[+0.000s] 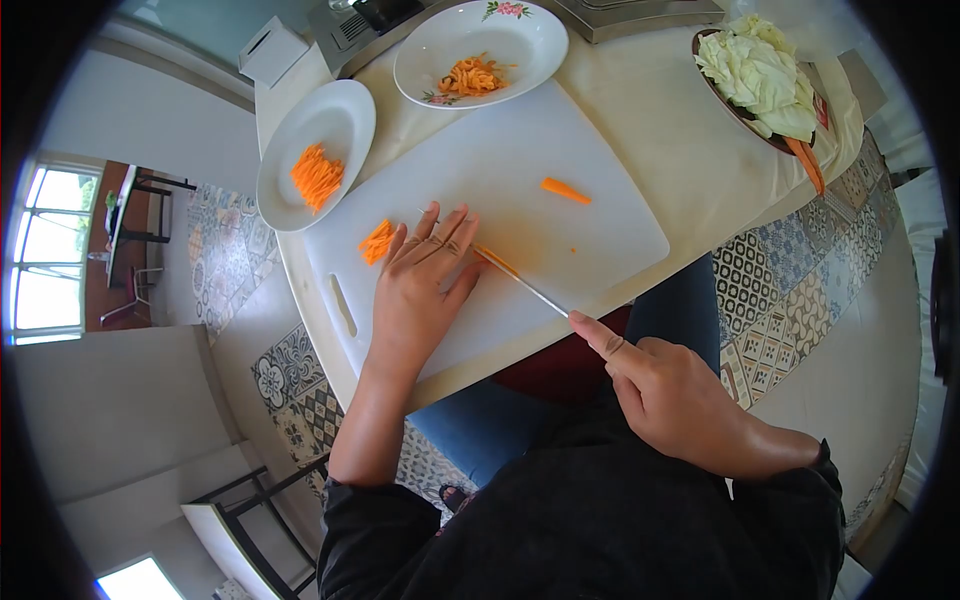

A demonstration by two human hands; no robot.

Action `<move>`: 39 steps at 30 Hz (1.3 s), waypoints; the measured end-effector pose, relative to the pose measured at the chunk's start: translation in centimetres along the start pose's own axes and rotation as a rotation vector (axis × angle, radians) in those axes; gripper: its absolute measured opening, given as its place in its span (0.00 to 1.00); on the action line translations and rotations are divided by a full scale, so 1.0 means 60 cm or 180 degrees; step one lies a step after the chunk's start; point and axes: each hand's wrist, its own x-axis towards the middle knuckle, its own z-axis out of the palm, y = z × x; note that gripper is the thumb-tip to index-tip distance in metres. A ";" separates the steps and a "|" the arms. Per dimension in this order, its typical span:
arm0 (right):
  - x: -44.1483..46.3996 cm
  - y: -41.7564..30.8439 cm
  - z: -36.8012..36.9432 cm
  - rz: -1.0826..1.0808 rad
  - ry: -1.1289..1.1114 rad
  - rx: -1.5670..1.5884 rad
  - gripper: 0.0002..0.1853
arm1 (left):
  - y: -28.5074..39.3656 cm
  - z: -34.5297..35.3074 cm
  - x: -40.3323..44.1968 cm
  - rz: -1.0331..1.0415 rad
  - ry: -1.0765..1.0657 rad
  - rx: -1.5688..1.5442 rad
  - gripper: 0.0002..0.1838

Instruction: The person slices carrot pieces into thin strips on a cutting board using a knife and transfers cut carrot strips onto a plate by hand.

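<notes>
Left hand (415, 290): fanned low over cutting board (480, 150), likely steadying food.
Right hand (680, 400): gripping knife (540, 295), forefinger forward, probably for control.
Shredded carrot (378, 242): beside left fingers, apparently gathered.
Carrot piece (566, 190): ahead of right hand, off the blade's line.

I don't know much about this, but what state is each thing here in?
Knife: gripped in right hand
Left hand: fingers spread over board
Board: flat, partly covered
Loose carrot piece: uncut into strips
Carrot strips: piled on board
Left plate: holds cut strips
Flowered plate: holds orange shreds
Cabbage: leafy, heaped
</notes>
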 end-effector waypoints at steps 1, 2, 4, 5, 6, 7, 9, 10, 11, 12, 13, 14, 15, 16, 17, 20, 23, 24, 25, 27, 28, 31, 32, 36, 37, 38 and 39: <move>0.001 0.000 0.000 0.0004 -0.0011 0.0009 0.39 | 0.002 -0.002 0.001 -0.0041 -0.0035 -0.0041 0.29; 0.002 0.002 0.000 0.0000 -0.0016 0.0018 0.39 | 0.004 -0.004 0.002 -0.0083 -0.0068 -0.0082 0.29; 0.002 0.004 0.001 -0.0008 -0.0025 0.0037 0.39 | 0.006 -0.005 0.002 -0.0137 -0.0110 -0.0112 0.30; 0.003 0.004 0.001 -0.0011 -0.0028 0.0018 0.39 | 0.006 -0.005 0.002 -0.0144 -0.0115 -0.0098 0.30; 0.004 0.006 0.001 -0.0017 -0.0026 -0.0003 0.39 | 0.006 -0.005 0.002 -0.0149 -0.0114 -0.0081 0.30; 0.005 0.006 0.002 -0.0023 -0.0020 -0.0024 0.38 | 0.006 -0.005 0.003 -0.0168 -0.0104 -0.0068 0.31; 0.009 0.013 0.009 -0.0054 0.0022 -0.0036 0.38 | 0.005 -0.004 0.003 -0.0195 -0.0084 -0.0041 0.31; 0.011 0.016 0.012 -0.0071 0.0052 -0.0047 0.38 | 0.004 -0.004 0.003 -0.0199 -0.0073 -0.0016 0.32; 0.013 0.017 0.014 -0.0075 0.0073 -0.0053 0.37 | 0.002 -0.003 0.004 -0.0198 -0.0060 0.0013 0.32; 0.015 0.015 0.015 -0.0079 0.0098 -0.0054 0.37 | 0.000 -0.003 0.004 -0.0193 -0.0051 0.0047 0.33; 0.016 0.014 0.017 -0.0085 0.0126 -0.0056 0.36 | -0.003 -0.002 0.004 -0.0145 -0.0012 0.0050 0.32; 0.018 0.015 0.019 -0.0102 0.0156 -0.0036 0.36 | -0.007 0.000 0.003 -0.0098 0.0029 0.0052 0.31; 0.018 0.016 0.020 -0.0119 0.0186 -0.0021 0.36 | -0.009 0.002 0.003 -0.0053 0.0074 0.0050 0.31; 0.018 0.016 0.021 -0.0135 0.0213 -0.0005 0.35 | -0.009 0.001 0.003 -0.0037 0.0083 0.0079 0.30; 0.017 0.015 0.022 -0.0132 0.0247 -0.0050 0.35 | -0.008 -0.001 0.003 -0.0024 0.0092 0.0107 0.30; 0.014 0.005 0.024 -0.0092 0.0301 -0.0198 0.34 | -0.012 -0.006 0.004 0.0008 0.0103 0.0126 0.28; 0.010 -0.002 0.025 -0.0036 0.0296 -0.0291 0.33 | -0.021 0.001 0.004 0.0043 0.0139 0.0107 0.27; 0.009 0.000 0.029 -0.0070 0.0344 -0.0290 0.33 | -0.024 0.002 0.003 0.0058 0.0167 0.0106 0.27; 0.009 0.003 0.030 -0.0097 0.0378 -0.0287 0.33 | -0.025 0.004 0.002 0.0038 0.0187 0.0119 0.27; 0.006 0.005 0.027 -0.0103 0.0356 -0.0229 0.33 | -0.023 0.007 0.001 -0.0007 0.0226 0.0140 0.27; 0.005 0.007 0.026 -0.0104 0.0340 -0.0200 0.33 | -0.020 0.008 0.002 -0.0038 0.0263 0.0149 0.27; 0.005 0.015 0.016 -0.0136 0.0325 0.0129 0.32 | -0.014 0.007 0.003 -0.0092 0.0331 0.0147 0.27; 0.004 0.015 0.012 -0.0082 0.0285 0.0175 0.32 | -0.014 0.007 0.003 -0.0078 0.0329 0.0130 0.27; -0.001 0.010 -0.003 -0.0011 0.0253 0.0228 0.32 | -0.017 0.007 0.004 -0.0056 0.0268 0.0094 0.26; -0.003 0.010 -0.003 -0.0022 0.0274 0.0202 0.31 | -0.018 0.007 0.004 -0.0030 0.0270 0.0088 0.26; -0.003 0.013 -0.002 -0.0047 0.0316 0.0170 0.31 | -0.018 0.007 0.004 -0.0004 0.0270 0.0079 0.26; -0.003 0.016 0.001 -0.0071 0.0358 0.0139 0.31 | -0.018 0.008 0.004 0.0022 0.0269 0.0070 0.27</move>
